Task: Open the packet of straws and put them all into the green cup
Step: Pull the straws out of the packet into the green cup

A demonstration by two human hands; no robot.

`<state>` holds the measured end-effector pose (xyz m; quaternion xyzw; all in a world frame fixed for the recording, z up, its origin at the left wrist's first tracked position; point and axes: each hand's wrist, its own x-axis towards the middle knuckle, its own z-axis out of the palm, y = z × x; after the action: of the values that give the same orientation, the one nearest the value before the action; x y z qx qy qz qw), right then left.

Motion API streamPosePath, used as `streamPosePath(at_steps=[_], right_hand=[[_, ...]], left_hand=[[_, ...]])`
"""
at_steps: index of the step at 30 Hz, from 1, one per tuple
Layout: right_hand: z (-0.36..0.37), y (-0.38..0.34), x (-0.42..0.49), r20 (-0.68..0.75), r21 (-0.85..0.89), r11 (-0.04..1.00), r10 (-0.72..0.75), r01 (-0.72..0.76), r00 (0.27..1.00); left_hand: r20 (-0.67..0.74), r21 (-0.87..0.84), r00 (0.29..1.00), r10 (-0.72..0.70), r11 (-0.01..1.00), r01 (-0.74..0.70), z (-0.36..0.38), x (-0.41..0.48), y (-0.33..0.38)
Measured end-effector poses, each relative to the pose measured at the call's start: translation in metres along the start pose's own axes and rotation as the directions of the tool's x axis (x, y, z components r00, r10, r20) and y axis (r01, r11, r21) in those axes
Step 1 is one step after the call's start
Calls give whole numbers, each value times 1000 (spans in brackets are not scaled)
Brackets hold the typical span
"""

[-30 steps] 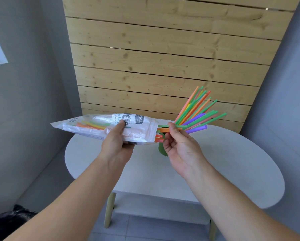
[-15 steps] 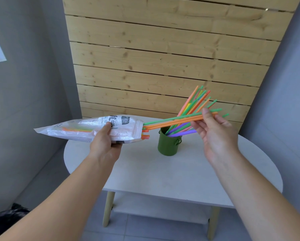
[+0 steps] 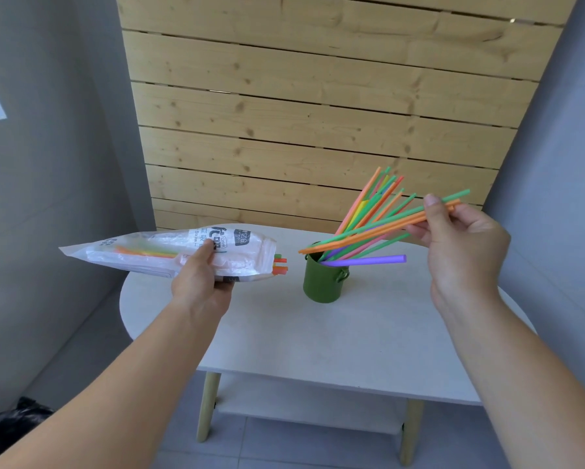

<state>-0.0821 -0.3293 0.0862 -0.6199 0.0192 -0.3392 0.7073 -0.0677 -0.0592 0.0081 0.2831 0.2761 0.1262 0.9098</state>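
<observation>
Behind the counter stands a plank wall of pale, knotty wood. The counter is a white oval top on light wooden legs, with a shelf beneath it. Above its left end the packet lies nearly level in the air, its open mouth turned right toward the green cup. The left hand grips the packet, thumb on top and fingers curled underneath. The right hand is raised over the counter's right side, thumb and fingers closed in a pinch on the pinched straws, green and orange. These slant down to the left, their low tips just above the cup's left rim. The cup stands upright on the counter between the hands, holding a fan of straws that leans right. A few straw ends poke from the packet's mouth, with more straws visible inside.
</observation>
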Motion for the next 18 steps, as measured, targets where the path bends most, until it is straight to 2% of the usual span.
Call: streamPosePath(at_steps=[10,13,18], right_hand=[[0,-12,2,23,-146,966,-213,214,977],[3,-7,0,69,-201,951,-227,237,971],[8,16,-1,147,-297,933,-165,203,975]], left_hand=[[36,15,999,-2,1000,1,-1,7,-5],[40,19,999,-5,1000,4,-2,8,-6],[53,30,999,-6,1000,5,-3,9,-9]])
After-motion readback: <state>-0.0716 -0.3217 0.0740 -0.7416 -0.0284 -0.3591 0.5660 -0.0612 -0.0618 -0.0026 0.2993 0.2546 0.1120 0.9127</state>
